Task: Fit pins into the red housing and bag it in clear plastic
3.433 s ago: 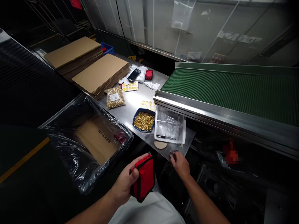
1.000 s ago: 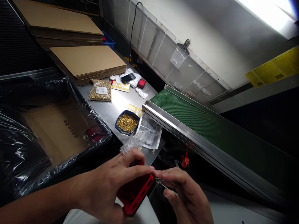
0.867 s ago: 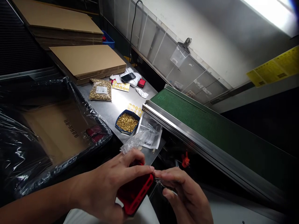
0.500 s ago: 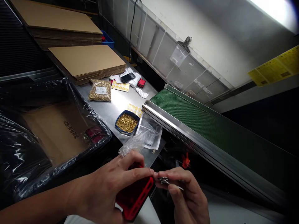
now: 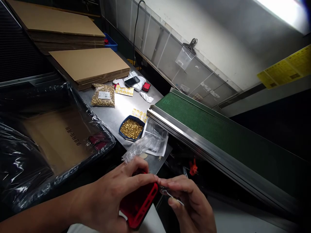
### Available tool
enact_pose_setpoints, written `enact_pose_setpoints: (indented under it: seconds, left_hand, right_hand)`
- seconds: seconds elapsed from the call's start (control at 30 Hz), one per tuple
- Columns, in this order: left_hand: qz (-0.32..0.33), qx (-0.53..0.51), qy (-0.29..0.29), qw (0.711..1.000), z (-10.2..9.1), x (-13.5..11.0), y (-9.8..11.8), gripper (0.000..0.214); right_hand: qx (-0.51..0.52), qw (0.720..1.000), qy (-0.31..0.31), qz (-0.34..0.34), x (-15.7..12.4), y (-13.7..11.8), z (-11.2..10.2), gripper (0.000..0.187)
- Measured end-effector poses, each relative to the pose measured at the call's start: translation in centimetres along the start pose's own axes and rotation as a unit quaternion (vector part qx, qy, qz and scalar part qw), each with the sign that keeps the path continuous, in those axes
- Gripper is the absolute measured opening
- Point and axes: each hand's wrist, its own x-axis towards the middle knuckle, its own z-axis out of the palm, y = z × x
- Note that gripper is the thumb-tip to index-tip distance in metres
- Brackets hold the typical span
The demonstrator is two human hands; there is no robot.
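At the bottom centre of the frame, a red rectangular case (image 5: 139,208) is gripped by the left hand (image 5: 114,191), its edge turned toward the right. Small shiny metal parts (image 5: 164,191) are pinched between the thumb and fingers of the right hand (image 5: 191,204), just beside the case; their exact shape cannot be told. The two hands are brought together at the fingertips. A crumpled clear plastic bag (image 5: 138,147) is seen just beyond the left knuckles; whether it is held cannot be told. In the middle of the frame, gold-coloured pieces (image 5: 131,127) are contained in a dark blue tray (image 5: 120,133) on the metal counter (image 5: 121,110). A green conveyor belt (image 5: 191,113) is placed at centre right, and flat cardboard sheets (image 5: 89,63) are stacked at upper left.
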Motion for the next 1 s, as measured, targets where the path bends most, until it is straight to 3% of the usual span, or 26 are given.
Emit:
enact_pose_setpoints:
  seconds: [0.2,0.27,0.37,0.43,0.53,0.63,0.7,0.87,1.0]
  left_hand:
    - [-0.016,-0.008,0.008,1.000,0.0,0.0,0.2,0.095]
    - [-0.018,-0.008,0.008,1.000,0.0,-0.2,0.1,0.096]
    - [-0.032,-0.029,0.030,0.999,0.4,-1.1,-1.2,0.096]
    - [-0.090,-0.085,0.044,0.991,1.4,-2.3,-3.0,0.090]
    - [-0.229,-0.224,0.018,0.947,3.4,-4.5,-6.7,0.087]
    - [-0.339,-0.243,0.061,0.907,5.3,-6.8,-9.6,0.087]
    - [-0.381,-0.249,0.101,0.884,6.0,-8.0,-10.4,0.090]
    - [-0.419,-0.245,0.123,0.866,4.8,-9.6,-9.5,0.070]
    - [-0.429,-0.099,0.072,0.895,1.5,-9.6,-8.7,0.050]
  right_hand:
    - [0.024,0.999,0.041,-0.009,-0.4,0.5,0.7,0.018]
    - [0.055,0.995,0.085,0.022,-0.6,0.7,0.8,0.015]
    - [0.086,0.983,0.139,0.089,-0.8,2.4,1.1,0.027]
    - [0.089,0.977,0.156,0.116,-1.1,5.5,1.4,0.037]
    - [0.050,0.968,0.189,0.158,-2.0,13.2,2.0,0.036]
    - [-0.058,0.950,0.224,0.208,-3.0,21.8,2.7,0.038]
    - [-0.089,0.941,0.242,0.219,-3.7,26.1,2.8,0.039]
    - [-0.167,0.924,0.260,0.225,-5.8,31.0,1.4,0.033]
    - [-0.225,0.921,0.209,0.241,-7.3,32.7,0.0,0.012]
